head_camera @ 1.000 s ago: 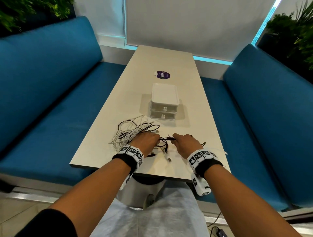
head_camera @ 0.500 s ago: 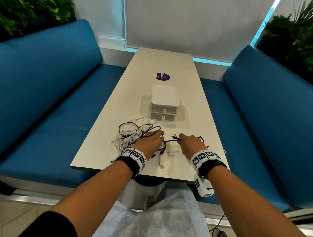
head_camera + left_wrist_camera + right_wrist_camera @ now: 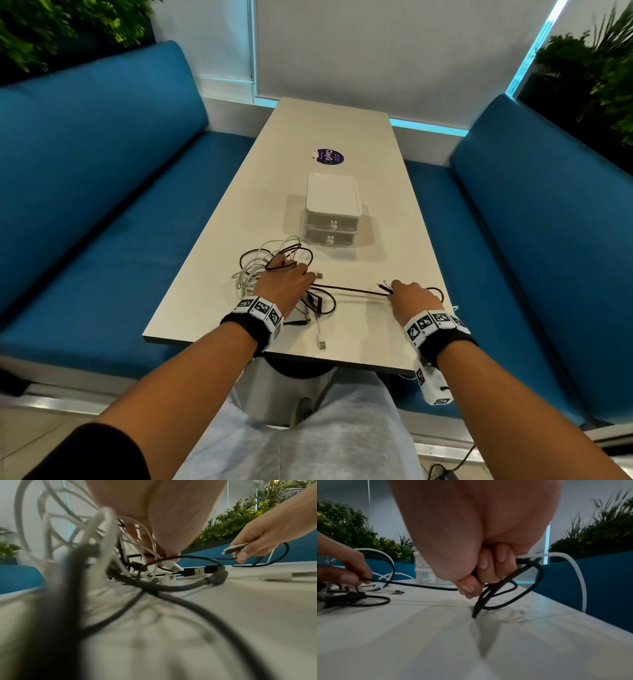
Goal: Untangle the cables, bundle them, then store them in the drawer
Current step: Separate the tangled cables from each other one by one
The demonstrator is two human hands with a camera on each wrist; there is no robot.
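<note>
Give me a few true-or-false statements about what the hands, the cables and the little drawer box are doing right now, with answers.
1. The right hand grips a black cable. True.
2. Both drawers of the drawer box are pulled open. False: both are closed.
3. The black cable stretches between the two hands. True: it runs from the left hand across to the right.
4. The cables are already bundled neatly. False: a tangle of white and black cables lies on the table by the left hand.
5. The drawer box sits on the blue bench. False: it stands on the table.
</note>
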